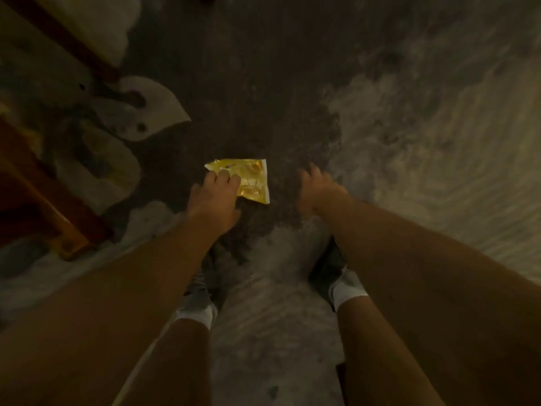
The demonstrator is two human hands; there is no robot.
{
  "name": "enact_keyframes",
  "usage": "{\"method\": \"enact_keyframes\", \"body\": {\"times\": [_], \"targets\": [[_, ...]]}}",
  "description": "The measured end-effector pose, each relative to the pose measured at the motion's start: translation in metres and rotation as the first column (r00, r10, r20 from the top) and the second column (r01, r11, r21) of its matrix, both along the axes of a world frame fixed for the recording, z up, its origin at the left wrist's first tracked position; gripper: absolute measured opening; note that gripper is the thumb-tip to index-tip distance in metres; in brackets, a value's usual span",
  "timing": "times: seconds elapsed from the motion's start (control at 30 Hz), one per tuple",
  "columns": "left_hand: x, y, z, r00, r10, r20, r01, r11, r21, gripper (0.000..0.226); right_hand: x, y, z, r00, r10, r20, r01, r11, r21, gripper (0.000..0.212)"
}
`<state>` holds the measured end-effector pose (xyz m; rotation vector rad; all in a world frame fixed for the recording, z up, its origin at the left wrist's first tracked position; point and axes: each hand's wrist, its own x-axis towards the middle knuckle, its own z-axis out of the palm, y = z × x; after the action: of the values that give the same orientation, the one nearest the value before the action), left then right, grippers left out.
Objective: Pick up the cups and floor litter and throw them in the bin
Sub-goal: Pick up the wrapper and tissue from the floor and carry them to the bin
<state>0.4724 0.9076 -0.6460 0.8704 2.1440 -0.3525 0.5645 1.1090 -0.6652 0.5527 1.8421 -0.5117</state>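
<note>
A crumpled yellow plastic wrapper lies on the dark, stained floor in the middle of the head view. My left hand reaches down onto its left edge, fingertips touching the wrapper, though no closed grip shows. My right hand hovers just to the right of the wrapper, fingers loosely spread and blurred, holding nothing. No cups and no bin are in view.
Pale flip-flop sandals lie on the floor at the left beside orange-brown wooden furniture legs. My own feet in white socks stand below the wrapper. The floor to the right is pale and blotchy.
</note>
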Motion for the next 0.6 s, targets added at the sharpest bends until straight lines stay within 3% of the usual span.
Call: {"method": "enact_keyframes", "body": {"times": [0.13,0.27,0.37,0.5,0.6], "targets": [[0.003,0.002,-0.057,0.999,-0.005,-0.034,0.004,1.0,-0.03,0.092,0.013,0.004,-0.059,0.997,0.068,-0.039,-0.066,0.996,0.064,0.089],[0.005,-0.004,-0.087,1.0,0.012,-0.029,-0.01,0.998,0.054,0.063,0.037,-0.006,-0.089,0.988,0.106,-0.116,-0.091,0.988,0.124,0.097],[0.0,-0.01,-0.092,0.987,0.16,0.035,-0.164,0.968,0.189,0.045,0.042,-0.016,-0.1,0.982,0.053,-0.179,-0.027,0.989,0.144,0.098],[-0.005,-0.007,-0.06,0.917,0.394,0.059,-0.395,0.878,0.269,0.033,0.034,-0.013,-0.095,0.993,0.036,-0.116,-0.019,0.989,0.148,0.1],[-0.008,0.004,-0.008,0.883,0.466,0.062,-0.465,0.846,0.26,0.035,-0.007,0.013,-0.07,0.996,0.033,0.083,-0.03,0.999,-0.03,0.074]]}}
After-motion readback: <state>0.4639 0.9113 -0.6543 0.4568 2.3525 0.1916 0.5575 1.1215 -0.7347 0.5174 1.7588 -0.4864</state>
